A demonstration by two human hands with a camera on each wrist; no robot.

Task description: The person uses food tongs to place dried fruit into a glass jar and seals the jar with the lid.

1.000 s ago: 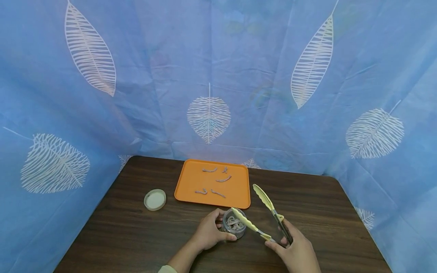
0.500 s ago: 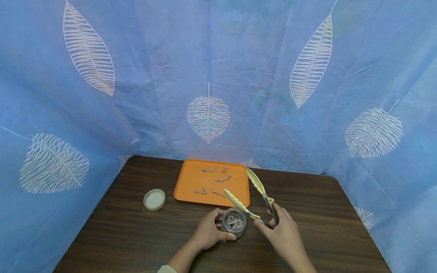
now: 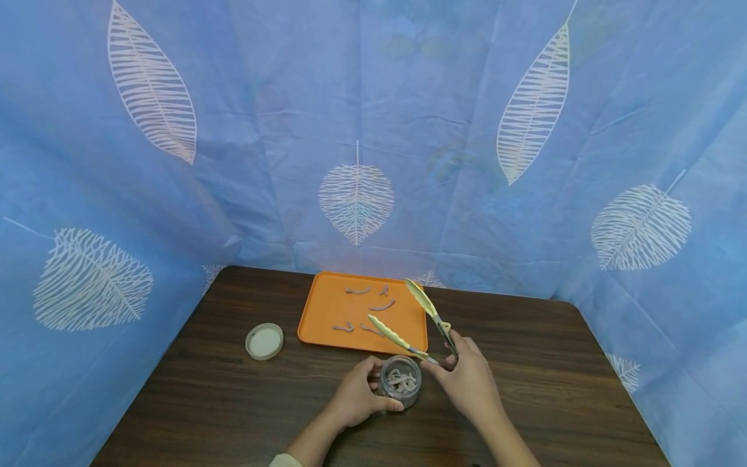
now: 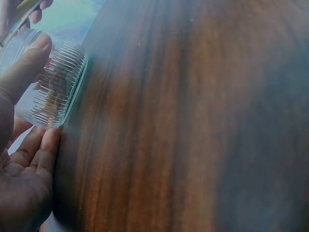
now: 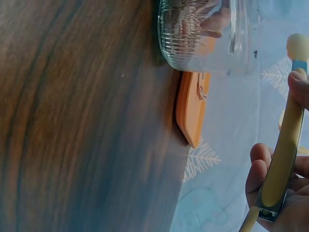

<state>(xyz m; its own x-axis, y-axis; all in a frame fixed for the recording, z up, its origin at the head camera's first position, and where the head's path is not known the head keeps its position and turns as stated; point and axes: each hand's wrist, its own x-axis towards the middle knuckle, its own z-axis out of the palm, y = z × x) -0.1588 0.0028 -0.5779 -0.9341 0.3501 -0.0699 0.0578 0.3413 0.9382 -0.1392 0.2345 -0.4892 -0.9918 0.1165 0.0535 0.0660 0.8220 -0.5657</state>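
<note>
My left hand (image 3: 357, 397) grips the side of a clear open-topped jar (image 3: 403, 397) standing on the table. Thin greyish strips (image 3: 400, 380) lie inside it. In the left wrist view the thumb presses one wall of the ribbed jar (image 4: 58, 92). My right hand (image 3: 467, 376) holds a pair of tongs (image 3: 391, 333) with pale yellow heads. Their arms are spread apart, nothing visible between them, and the heads are over the right part of the orange tray (image 3: 327, 305). Several greyish strips (image 3: 382, 305) are scattered on the tray; one is partly hidden by a tong head.
A round lid (image 3: 264, 342) lies on the dark wooden table (image 3: 222, 402), left of the tray. Behind the table hangs a blue cloth (image 3: 408, 214) with white leaf prints, close to the tray's far edge.
My right hand has moved the spread tongs forward and left, from above and beside the jar to over the tray. The left hand and jar have stayed in place.
</note>
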